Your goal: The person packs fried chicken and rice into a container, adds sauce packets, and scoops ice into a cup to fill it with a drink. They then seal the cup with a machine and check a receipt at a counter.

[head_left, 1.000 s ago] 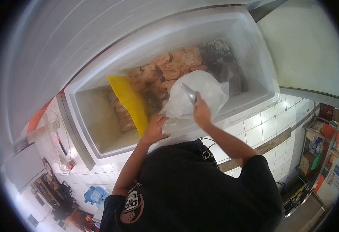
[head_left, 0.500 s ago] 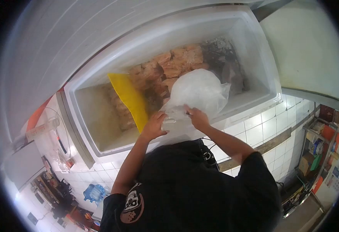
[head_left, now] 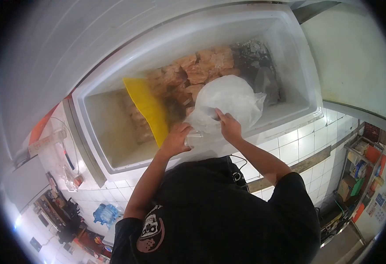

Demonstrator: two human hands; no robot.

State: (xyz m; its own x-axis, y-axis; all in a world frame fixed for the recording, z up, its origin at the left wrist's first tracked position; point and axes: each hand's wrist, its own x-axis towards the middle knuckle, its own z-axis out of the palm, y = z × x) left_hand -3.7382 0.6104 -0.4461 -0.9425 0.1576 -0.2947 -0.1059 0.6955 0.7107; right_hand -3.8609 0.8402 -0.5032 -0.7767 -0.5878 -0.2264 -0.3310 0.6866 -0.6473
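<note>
A bulging white, see-through plastic bag [head_left: 230, 99] sits at the front edge of the chest freezer [head_left: 97, 140], its gathered mouth toward me. My right hand [head_left: 231, 126] is closed at the bag's mouth, fingertips pinching the plastic beside a small dark opening. My left hand [head_left: 175, 141] is curled around a clear, cup-like object [head_left: 194, 138] just left of the bag's mouth; its exact kind is hard to make out. Reddish-brown frozen packs [head_left: 197, 72] lie behind the bag. A yellow panel [head_left: 147, 108] stands slanted inside, left of my left hand.
Frosty dark packs [head_left: 263, 72] lie in the freezer's right end. The raised lid [head_left: 61, 44] rises behind at left. White tiles [head_left: 290, 145] front the freezer. At right stands a loaded shelf [head_left: 360, 171]; a blue water jug [head_left: 106, 214] is at lower left.
My right hand has moved slightly up and to the right at the bag's mouth, where a dark opening shows. My left hand stays nearly in place with the clear object.
</note>
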